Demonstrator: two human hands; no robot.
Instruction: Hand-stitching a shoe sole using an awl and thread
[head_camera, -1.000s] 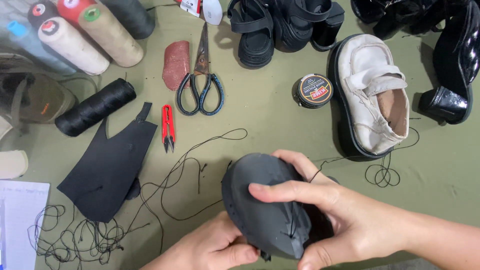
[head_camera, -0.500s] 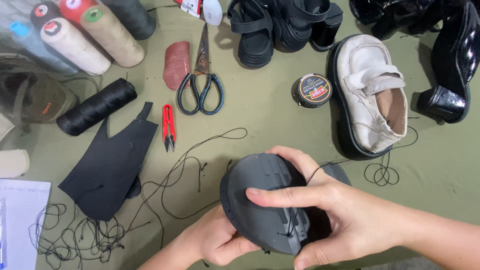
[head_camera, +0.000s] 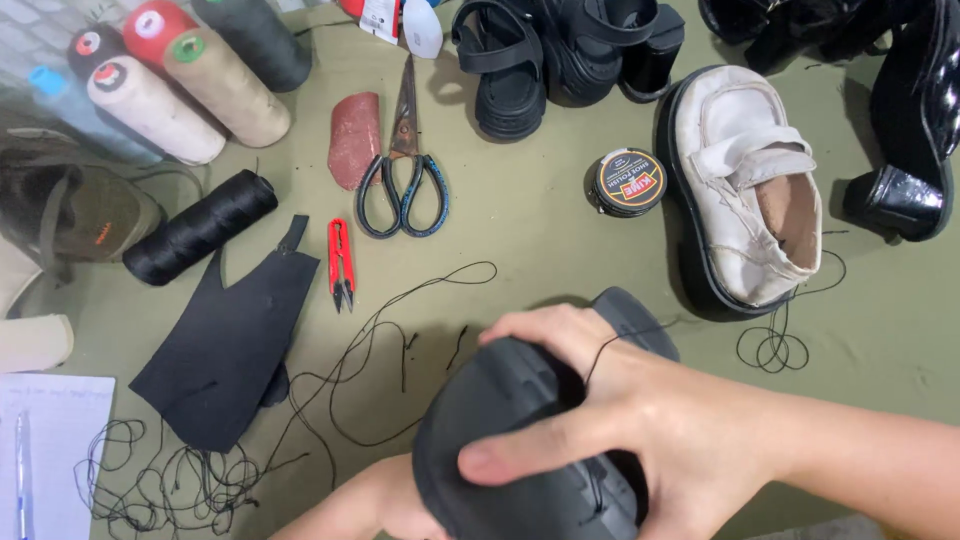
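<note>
A dark grey shoe (head_camera: 505, 405) with a ridged sole sits low in the middle of the head view, sole turned up. My right hand (head_camera: 650, 420) wraps over it from the right, thumb pressed across the sole. My left hand (head_camera: 385, 505) comes up from the bottom edge and grips the shoe from beneath; most of it is hidden. A black thread (head_camera: 600, 350) runs over my right hand toward a small coil (head_camera: 772, 350) on the olive cloth.
Above lie scissors (head_camera: 402, 170), red thread snips (head_camera: 341, 262), a black leather piece (head_camera: 232, 340), a black thread spool (head_camera: 200, 228), several thread cones (head_camera: 190, 85), a round polish tin (head_camera: 627, 182), a white shoe (head_camera: 745, 185), black sandals (head_camera: 560, 50) and loose tangled thread (head_camera: 170, 470).
The shoe has rolled further toward me so more sole faces up. My right thumb slid across the sole and my left hand slipped lower beneath it.
</note>
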